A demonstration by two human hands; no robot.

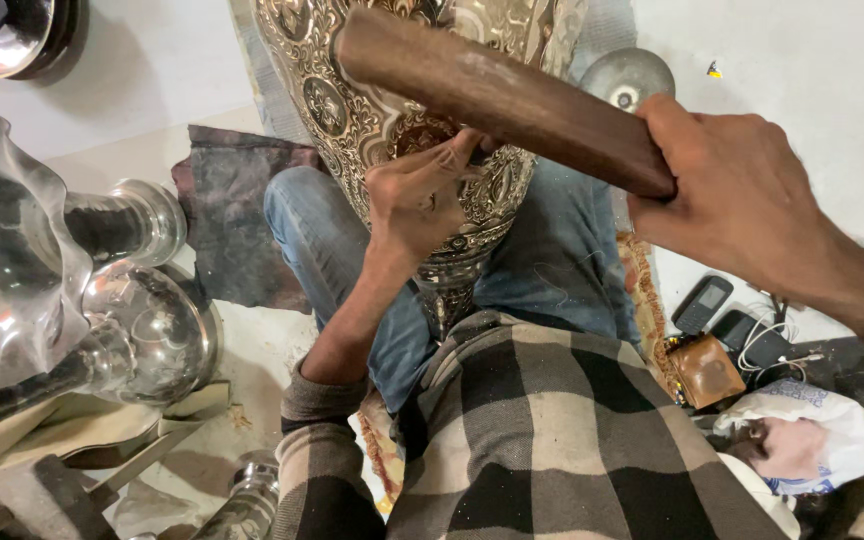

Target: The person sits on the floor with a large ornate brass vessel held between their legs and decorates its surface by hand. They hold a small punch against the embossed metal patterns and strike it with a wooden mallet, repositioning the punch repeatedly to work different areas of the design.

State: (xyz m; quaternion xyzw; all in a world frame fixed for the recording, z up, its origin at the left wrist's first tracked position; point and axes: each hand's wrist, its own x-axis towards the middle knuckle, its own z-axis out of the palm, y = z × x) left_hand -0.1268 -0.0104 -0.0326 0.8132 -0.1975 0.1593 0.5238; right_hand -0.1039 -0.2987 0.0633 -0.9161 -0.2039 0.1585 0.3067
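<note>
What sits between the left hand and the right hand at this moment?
In the head view, the wooden mallet spans that stretch: the right hand grips its handle end, its head passing above the left hand resting on the embossed metal vase.

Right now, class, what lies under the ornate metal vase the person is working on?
The vase rests between the person's knees in blue jeans. The left hand presses on its side; the right hand holds a wooden mallet above. Its base is hidden by the checked shirt.
</note>
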